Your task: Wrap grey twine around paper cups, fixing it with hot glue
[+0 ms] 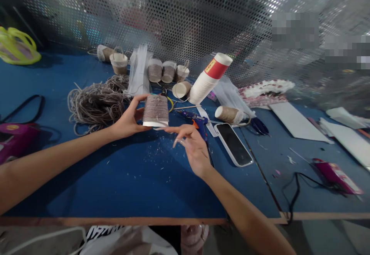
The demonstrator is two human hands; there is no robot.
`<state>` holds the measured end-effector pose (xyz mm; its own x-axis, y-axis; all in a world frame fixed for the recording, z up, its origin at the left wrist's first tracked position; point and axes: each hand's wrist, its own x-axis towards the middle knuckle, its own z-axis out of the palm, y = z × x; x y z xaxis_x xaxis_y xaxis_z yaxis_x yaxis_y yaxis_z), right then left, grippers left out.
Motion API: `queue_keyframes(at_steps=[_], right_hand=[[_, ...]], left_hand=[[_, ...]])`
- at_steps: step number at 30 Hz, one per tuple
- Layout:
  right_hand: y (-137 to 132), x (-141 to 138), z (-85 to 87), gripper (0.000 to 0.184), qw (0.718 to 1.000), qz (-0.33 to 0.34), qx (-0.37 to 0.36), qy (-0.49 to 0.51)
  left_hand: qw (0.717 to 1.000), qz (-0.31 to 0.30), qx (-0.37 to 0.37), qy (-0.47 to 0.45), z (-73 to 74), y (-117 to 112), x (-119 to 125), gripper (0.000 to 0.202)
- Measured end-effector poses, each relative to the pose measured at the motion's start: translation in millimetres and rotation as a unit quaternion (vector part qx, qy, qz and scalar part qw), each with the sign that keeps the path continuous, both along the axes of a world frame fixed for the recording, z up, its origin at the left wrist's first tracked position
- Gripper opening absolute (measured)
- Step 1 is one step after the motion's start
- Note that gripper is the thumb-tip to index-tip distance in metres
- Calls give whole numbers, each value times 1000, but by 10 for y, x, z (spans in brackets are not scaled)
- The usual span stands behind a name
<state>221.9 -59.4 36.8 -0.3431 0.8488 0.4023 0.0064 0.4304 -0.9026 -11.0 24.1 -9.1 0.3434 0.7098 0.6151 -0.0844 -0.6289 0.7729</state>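
My left hand [128, 121] grips a paper cup wrapped in brown twine [155, 110], held upside down just above the blue table [130, 178]. Thumb and fingers close round the cup's left side. My right hand [192, 144] hovers just right of and below the cup, fingers spread apart and slightly curled, one fingertip near the cup's white rim. It holds nothing. A tangled heap of brown twine [96, 103] lies left of the cup.
A blue glue gun [199, 122] and a white phone [233, 144] lie right of my hands. A stack of paper cups [209, 78] leans behind, with several twine-wrapped cups [162, 71] along the perforated screen. Pink objects sit at the left [14, 137] and right [337, 170] edges.
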Motion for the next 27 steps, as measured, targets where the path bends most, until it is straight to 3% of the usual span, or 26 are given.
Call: queue_keyframes(at_steps=[3,9,13,17,19,22,25,27], right_hand=[[-8,-22,-2,21,999,14,-38,-12],[82,-82,68,18,989,0,-110,101],[129,-68,77,23,980,-56,-154,111],[192,13,-1,28,964,-174,-167,110],[209,42,-38,28,956,-243,-131,97],[190,38,-54,28,959,-281,15,25],[147,-15,-54,68,958,-207,177,-93],[135,-55,-71,93,947,-163,221,-165]], left_hand=[[1000,2,3,-9,-11,12,0,82],[1000,9,8,-18,-38,39,-11,83],[999,3,-3,-34,-12,12,-4,82],[999,5,-25,-28,11,-3,-10,82],[999,-1,-30,-29,9,4,-18,83],[999,-18,-30,-27,4,8,-19,85],[998,-42,-35,-5,19,-25,1,89],[997,-56,-41,17,39,-62,18,88]])
